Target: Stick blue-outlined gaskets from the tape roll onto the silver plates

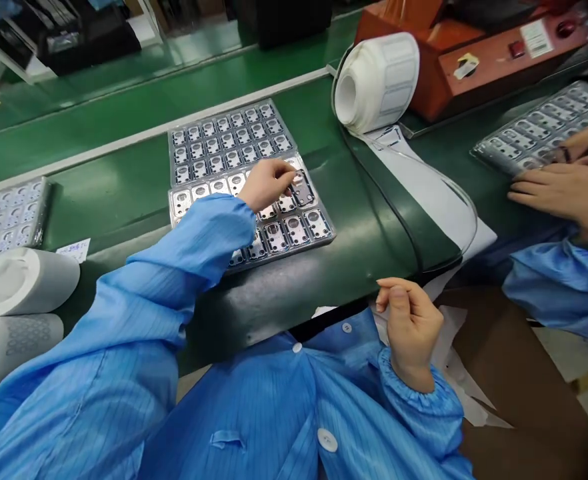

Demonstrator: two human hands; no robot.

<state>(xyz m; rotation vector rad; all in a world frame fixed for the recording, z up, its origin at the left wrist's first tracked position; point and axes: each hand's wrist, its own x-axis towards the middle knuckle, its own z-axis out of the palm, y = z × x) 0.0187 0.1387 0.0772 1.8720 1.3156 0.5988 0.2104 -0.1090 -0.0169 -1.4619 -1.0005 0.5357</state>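
My left hand [267, 185] reaches over the front tray [327, 230], its fingers pinched at the edge of a small metal plate [303, 189]. That plate looks darker than its neighbours and sits over the tray's right part. Rows of similar plates with round and small holes fill the clear plastic pockets. Behind and touching this tray is a second tray [228, 140] of plates. Near the bench's front edge, my right hand [414, 330] is raised with its fingers curled and thumb pressed in; whether something small is between them is hidden.
A white label roll [379, 80] stands before a red machine [504, 60], its backing strip [424, 187] trailing forward. At right, a co-worker's hands [569, 187] touch another tray [519, 137]. Left are a tray [11, 213] and white rolls [24, 283]. A brown box [534, 380] sits below.
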